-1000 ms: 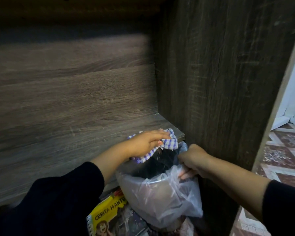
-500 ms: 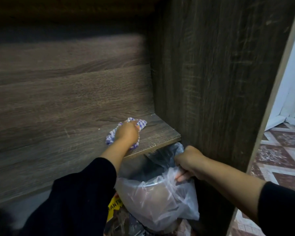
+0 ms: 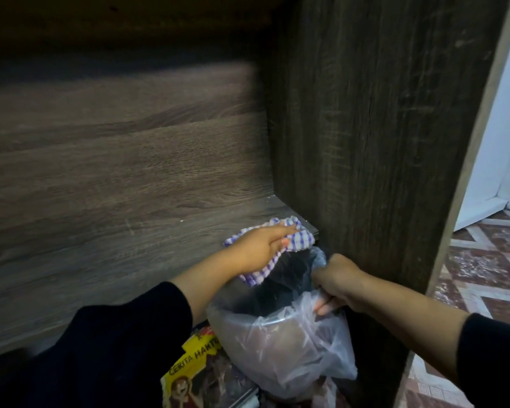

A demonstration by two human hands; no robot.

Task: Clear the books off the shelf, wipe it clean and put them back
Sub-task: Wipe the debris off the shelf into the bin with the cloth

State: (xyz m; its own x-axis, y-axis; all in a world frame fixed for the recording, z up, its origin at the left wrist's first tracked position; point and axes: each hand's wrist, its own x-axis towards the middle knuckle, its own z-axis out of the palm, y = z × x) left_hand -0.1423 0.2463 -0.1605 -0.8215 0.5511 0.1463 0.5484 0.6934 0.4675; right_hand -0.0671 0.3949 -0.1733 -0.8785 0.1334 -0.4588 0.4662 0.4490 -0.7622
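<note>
I see the left hand (image 3: 261, 248) lying flat on a blue-and-white checked cloth (image 3: 295, 235), fingers stretched out and pressing it down at the front right corner of the dark wooden shelf (image 3: 124, 254). Part of the cloth hangs off the shelf edge, over the mouth of a clear plastic bag (image 3: 280, 346). The right hand (image 3: 337, 282) grips the bag's rim, fingers curled round the plastic, and holds it open just below the shelf edge. The bag lines a round bin whose rim shows through the plastic; the inside looks dark and I cannot tell what it holds.

The shelf board carries only the cloth; pale specks dot the board near the corner. Right beside the hands stands the shelf unit's upright side panel (image 3: 380, 142), tight against the right hand and the bag. Behind is the wood-grain back panel (image 3: 115, 160).

Below the shelf, left of the bag, lies a book (image 3: 198, 369) with a yellow cover and printed lettering, partly hidden by the dark left sleeve (image 3: 115, 348) and the bag. Beyond the side panel I see patterned floor tiles (image 3: 483, 260) and a white wall (image 3: 507, 128).
</note>
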